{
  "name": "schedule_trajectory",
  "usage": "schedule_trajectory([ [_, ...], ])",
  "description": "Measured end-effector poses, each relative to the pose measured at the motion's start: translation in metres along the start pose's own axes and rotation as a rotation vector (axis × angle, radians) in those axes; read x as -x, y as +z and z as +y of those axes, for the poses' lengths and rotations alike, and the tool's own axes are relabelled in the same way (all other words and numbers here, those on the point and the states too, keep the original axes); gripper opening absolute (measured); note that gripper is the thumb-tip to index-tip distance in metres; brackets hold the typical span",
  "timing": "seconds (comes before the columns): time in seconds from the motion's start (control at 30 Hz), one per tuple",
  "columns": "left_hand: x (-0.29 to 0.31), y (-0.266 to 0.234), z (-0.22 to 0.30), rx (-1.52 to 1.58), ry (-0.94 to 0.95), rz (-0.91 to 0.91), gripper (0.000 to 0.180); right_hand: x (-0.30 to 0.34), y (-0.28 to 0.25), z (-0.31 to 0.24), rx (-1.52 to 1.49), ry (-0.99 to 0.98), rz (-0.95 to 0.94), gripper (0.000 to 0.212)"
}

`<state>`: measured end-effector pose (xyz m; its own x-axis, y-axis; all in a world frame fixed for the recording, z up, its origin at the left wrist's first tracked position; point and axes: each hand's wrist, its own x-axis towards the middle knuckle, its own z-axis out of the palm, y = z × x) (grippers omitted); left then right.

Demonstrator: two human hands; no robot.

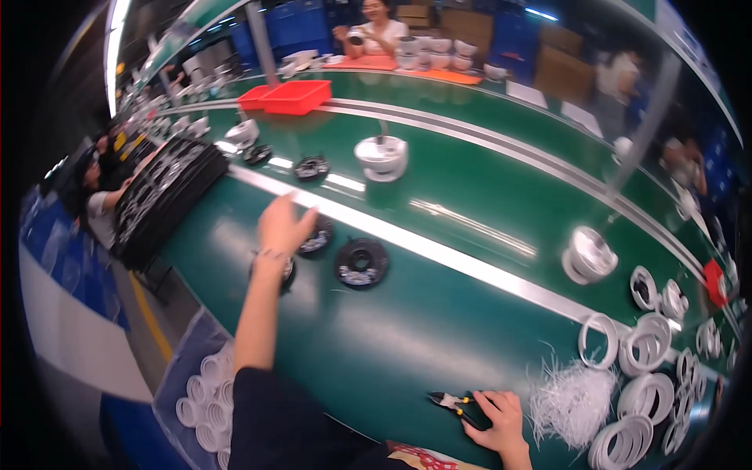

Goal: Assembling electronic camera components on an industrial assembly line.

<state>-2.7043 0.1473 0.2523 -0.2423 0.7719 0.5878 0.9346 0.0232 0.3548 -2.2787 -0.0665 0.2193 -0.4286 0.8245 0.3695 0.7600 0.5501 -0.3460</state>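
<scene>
My left hand (283, 224) is stretched forward over the green bench, thumb apart from the fingers, with nothing visible in it. Close by it lie round black parts: one black ring-shaped part (316, 236) beside the thumb, another black disc (361, 263) with a centre hole to its right, and a third partly hidden under my wrist. Down at the bench's front edge, my right hand (497, 424) is closed around the handles of small side cutters (448, 400). The cutters have black and yellow handles, and their jaws point left.
Right of my right hand sit a pile of white plastic strips (574, 401) and stacked white rings (621, 442). Beyond the metal strip, white dome housings (381, 159) and black parts (312, 167) stand on the green belt. Black trays (168, 188) are stacked left; red bins (296, 97) stand farther back.
</scene>
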Motion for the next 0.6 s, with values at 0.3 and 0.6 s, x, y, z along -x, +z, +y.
schedule_trajectory([
  [0.3,-0.115,0.197,0.065,1.192,-0.951,-0.475,0.058,-0.013,0.007,-0.006,-0.068,0.011,-0.010,0.049],
  [0.6,-0.130,0.237,0.037,1.679,-1.065,-0.133,0.045,-0.010,0.019,-0.015,-0.133,-0.022,0.013,0.052],
])
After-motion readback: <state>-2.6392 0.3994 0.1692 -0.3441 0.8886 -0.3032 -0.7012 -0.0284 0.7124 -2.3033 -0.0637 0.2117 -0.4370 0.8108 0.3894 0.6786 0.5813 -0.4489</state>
